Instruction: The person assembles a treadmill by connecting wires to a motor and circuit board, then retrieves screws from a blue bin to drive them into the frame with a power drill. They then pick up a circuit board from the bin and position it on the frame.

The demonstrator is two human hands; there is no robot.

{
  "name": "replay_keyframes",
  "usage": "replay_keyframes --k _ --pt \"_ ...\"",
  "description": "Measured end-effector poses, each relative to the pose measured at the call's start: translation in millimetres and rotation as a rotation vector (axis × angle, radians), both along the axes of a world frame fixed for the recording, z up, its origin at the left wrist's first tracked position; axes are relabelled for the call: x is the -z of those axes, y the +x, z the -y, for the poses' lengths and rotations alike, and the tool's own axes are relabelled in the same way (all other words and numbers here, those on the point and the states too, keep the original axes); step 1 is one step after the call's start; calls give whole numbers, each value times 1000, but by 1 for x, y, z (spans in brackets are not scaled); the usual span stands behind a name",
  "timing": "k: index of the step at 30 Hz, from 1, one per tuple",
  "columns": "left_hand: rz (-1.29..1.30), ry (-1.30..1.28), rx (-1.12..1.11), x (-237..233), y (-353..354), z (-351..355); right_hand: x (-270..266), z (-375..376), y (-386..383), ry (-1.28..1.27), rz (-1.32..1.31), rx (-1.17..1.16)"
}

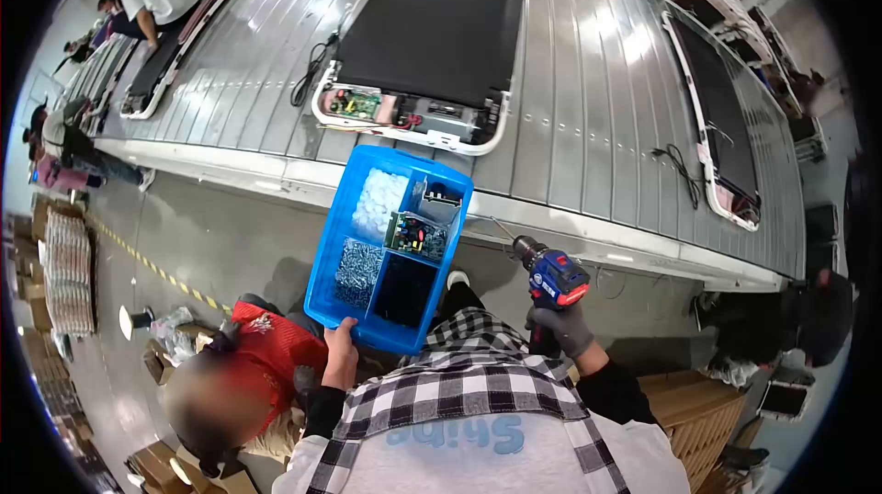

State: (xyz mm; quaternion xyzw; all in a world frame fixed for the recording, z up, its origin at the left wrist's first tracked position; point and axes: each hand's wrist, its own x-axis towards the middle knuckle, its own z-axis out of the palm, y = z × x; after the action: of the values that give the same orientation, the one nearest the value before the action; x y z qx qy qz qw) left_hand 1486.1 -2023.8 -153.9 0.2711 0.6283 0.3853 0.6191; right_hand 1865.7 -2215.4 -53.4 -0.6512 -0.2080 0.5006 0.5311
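My left hand [341, 353] is bare and grips the near-left corner of a blue divided bin [322, 278]. Its compartments hold white pieces [379, 204], many screws [359, 272], circuit boards [416, 235] and black parts [404, 288]. In my right hand [564, 329], which wears a grey glove, is a blue and red cordless drill [557, 281], its long bit pointing up and left toward the line's edge. Just beyond the bin lies a treadmill-like unit [432, 21] with its end open, showing a green board [355, 105] and a motor [443, 117].
The slatted metal line [588, 126] crosses in front, its edge [570, 234] close to bin and drill. Another unit [721, 117] lies right. A person in red [278, 356] is close at my left. Cartons [694, 411] stand at lower right.
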Motion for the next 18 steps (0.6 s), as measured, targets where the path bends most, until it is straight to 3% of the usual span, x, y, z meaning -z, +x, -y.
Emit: replay_keyframes --k 1,6,8,9,11,13,14,16,18 --pt "-13 8 15 -9 15 10 -18 12 0 -53 -97 6" --pt "-18 15 228 11 58 43 -17 82 19 119 256 129" --pt "-59 -62 277 -12 97 58 -14 118 32 131 318 192" --pt "-124 -56 382 -45 131 65 -10 130 44 115 358 222" --pt "-147 236 630 -21 147 81 -11 175 62 90 227 292" --pt "-81 -73 533 -36 206 101 -9 220 82 109 297 407" --pt "-37 73 633 -31 229 115 -1 246 93 72 209 433" --pt "-41 -186 526 -26 287 126 9 293 124 26 140 476" --pt "76 -291 527 18 327 139 7 336 149 -13 0 564"
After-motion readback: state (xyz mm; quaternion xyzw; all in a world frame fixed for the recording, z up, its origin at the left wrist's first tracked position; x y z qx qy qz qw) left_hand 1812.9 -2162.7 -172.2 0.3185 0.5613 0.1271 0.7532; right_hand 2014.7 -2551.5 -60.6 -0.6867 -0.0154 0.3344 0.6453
